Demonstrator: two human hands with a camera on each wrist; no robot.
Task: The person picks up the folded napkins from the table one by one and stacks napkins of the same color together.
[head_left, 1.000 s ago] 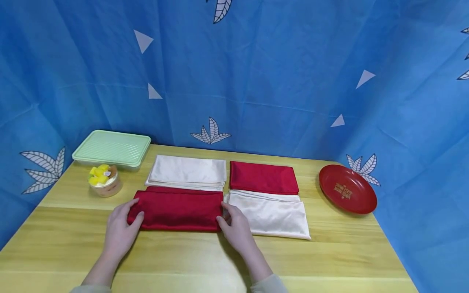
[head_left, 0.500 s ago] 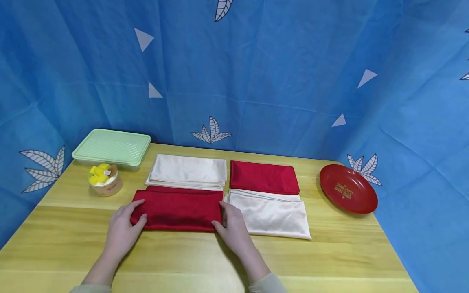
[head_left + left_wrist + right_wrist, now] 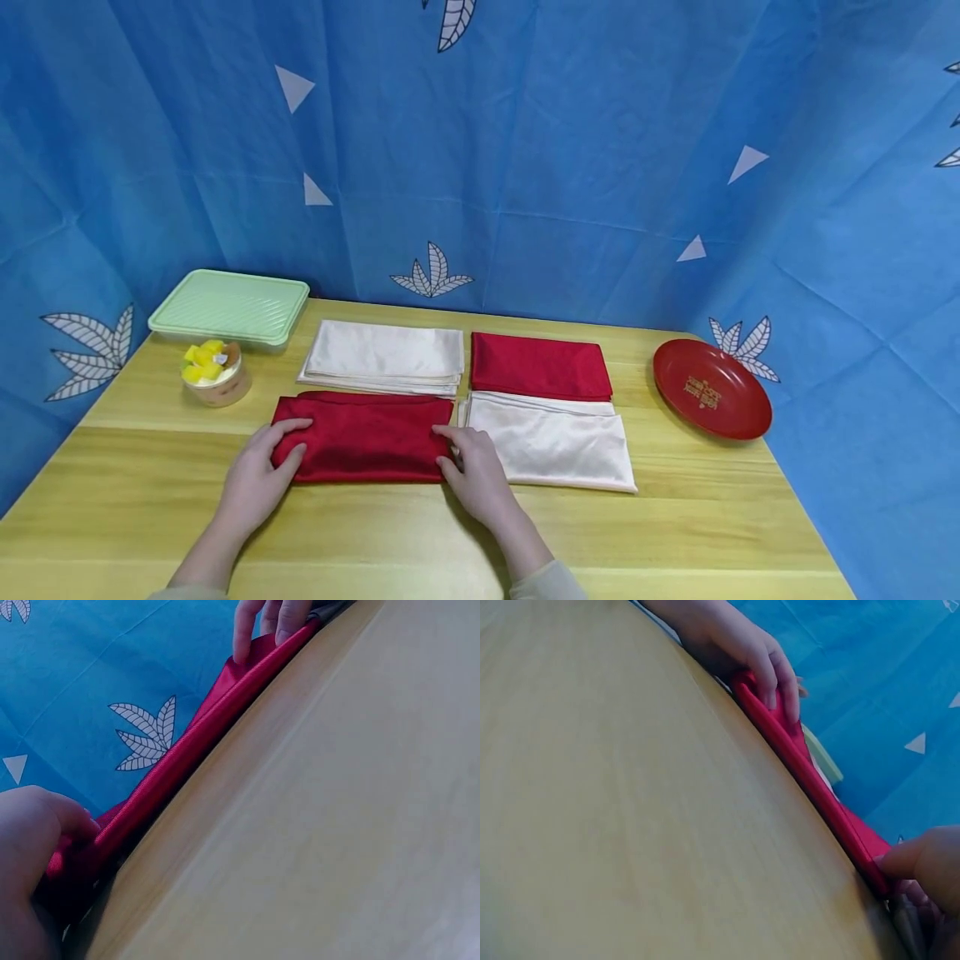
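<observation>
A folded red satin cloth [image 3: 367,437] lies on the table in front of the person. My left hand [image 3: 258,475] rests at its left end, fingertips on top and thumb at the left part of the near side. At the opposite end, my right hand [image 3: 476,471] touches the cloth's top with its fingertips, its thumb close to the near edge. Both wrist views show the cloth's thick near fold [image 3: 187,754] low on the table. In the right wrist view the left hand's fingers [image 3: 784,679] press down on the cloth.
Behind it lies a folded white cloth [image 3: 386,354]. To the right are a second red cloth [image 3: 540,365] and a white one [image 3: 555,442]. A green-lidded box [image 3: 228,304] and a dessert cup [image 3: 217,383] stand left, a red plate [image 3: 712,387] right. A blue curtain [image 3: 570,150] hangs behind.
Both hands have moved inward from the ends onto the red cloth's top. The cloth has shifted slightly toward the person, widening the gap to the white cloth behind.
</observation>
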